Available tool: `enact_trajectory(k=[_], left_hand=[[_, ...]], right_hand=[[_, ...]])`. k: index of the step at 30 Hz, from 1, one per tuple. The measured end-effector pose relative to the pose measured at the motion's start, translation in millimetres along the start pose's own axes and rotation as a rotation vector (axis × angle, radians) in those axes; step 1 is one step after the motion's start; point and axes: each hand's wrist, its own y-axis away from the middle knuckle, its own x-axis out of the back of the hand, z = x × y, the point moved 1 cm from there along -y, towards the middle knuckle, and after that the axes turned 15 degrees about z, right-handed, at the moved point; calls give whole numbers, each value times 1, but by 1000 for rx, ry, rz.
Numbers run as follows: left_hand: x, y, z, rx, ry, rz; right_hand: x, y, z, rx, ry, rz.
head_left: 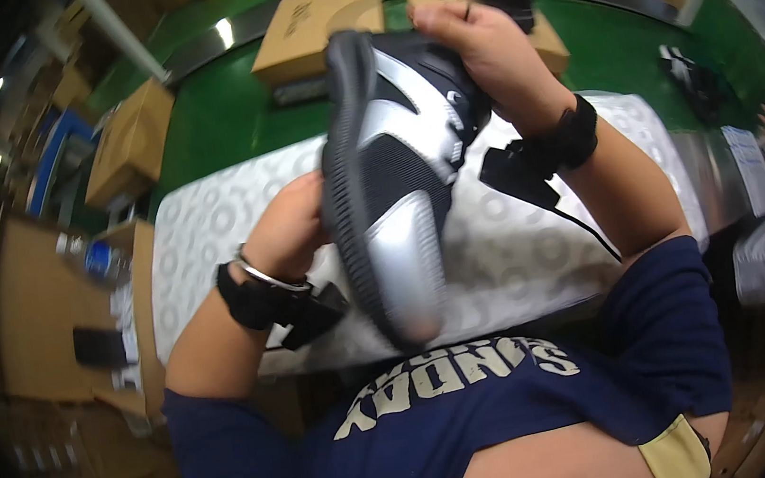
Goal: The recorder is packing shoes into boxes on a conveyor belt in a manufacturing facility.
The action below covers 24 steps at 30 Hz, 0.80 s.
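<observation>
I hold the black-and-silver shoe (394,175) at the middle of my view, above the white patterned table cover (234,200), its toe toward six o'clock, heel end toward twelve and sole facing nine. My right hand (499,57), at one o'clock, clasps the shoe near its ankle opening. My left hand (290,226), just toward nine, meets the sole's edge; its fingers go out of sight behind, so I cannot tell whether they pinch or lie spread. To handle it well, I'd let the right hand carry the weight and the left only steady the sole, turning from the wrists and leaving the silver panels unrubbed. The toe looks blurred, so a slower turn would probably help, with the black cable (590,233) at four o'clock clear of the shoe
</observation>
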Motion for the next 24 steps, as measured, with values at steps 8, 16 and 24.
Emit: enact_trajectory(k=[8, 16, 24], left_hand=[[178, 132, -44, -374, -1517, 891], [192, 145, -107, -330, -1673, 1007], [194, 141, -91, -355, -1536, 910]], right_hand=[[7, 28, 84, -294, 63, 11], [19, 30, 61, -84, 612, -145], [44, 12, 20, 125, 731, -3]])
